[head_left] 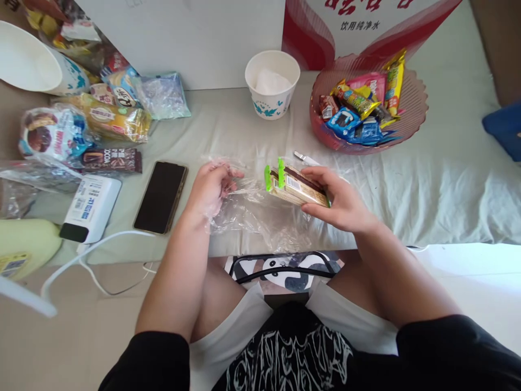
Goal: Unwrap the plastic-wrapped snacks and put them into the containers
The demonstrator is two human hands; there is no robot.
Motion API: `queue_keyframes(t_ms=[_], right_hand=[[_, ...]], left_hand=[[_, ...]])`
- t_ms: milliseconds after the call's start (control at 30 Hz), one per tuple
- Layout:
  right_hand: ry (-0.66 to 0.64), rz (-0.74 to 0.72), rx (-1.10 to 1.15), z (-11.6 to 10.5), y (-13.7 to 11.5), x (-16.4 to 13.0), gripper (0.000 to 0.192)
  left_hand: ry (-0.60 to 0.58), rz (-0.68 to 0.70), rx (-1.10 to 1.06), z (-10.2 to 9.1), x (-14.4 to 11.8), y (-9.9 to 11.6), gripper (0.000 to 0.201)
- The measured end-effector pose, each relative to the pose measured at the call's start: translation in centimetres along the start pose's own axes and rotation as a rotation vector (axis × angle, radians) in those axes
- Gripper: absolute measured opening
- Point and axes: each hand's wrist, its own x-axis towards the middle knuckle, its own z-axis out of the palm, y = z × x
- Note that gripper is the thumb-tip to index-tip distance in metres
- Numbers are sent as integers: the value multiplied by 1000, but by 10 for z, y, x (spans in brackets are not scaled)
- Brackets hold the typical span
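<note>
I sit at the near edge of a low surface covered in a pale green cloth (244, 130), my knees just under its front edge, and the clearest room for moving is the bare stretch of cloth to my right, where it falls in soft folds. My right hand (340, 201) grasps a pair of wafer snack packs (295, 185) from the side, fingers curled over the top and thumb underneath; the packs sit above the middle of the cloth, close to the front edge. Their long axis runs from lower right to upper left, with the bright green sealed ends pointing left and away from my palm. My left hand (211, 187) is closed loosely on a crumpled clear plastic bag (252, 214), which spreads on the cloth between and below both hands; I cannot tell where its opening lies, because the film is see-through and wrinkled. Just left of that hand a dark phone (160, 196) lies flat, and beyond it a white power bank (91, 207) with a white cable (81, 258) trailing off the front edge. A heap of wrapped snacks (81, 119) crowds the far left. Behind my hands stand a white paper cup (272, 84) and, to its right, a pink basket (411, 103) full of small packets, with a small white tool (306, 158) lying on the cloth in front of the basket.
</note>
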Motion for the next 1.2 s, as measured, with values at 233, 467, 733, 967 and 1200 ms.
queue_keyframes(t_ms=[233, 467, 733, 967, 1200], right_hand=[[88, -180, 176, -30, -11, -17, 61], [544, -57, -100, -73, -21, -5, 56], [535, 149, -732, -109, -7, 104, 40], [400, 203, -776, -98, -28, 136, 39], [362, 295, -850, -78, -33, 139, 35]], left_hand=[[-33, 1, 31, 6, 2, -2, 8], [-40, -4, 73, 16, 4, 0, 9], [-114, -2, 68, 16, 1, 1, 9], [-176, 15, 28, 14, 0, 2, 8], [-225, 29, 21, 12, -4, 1, 9]])
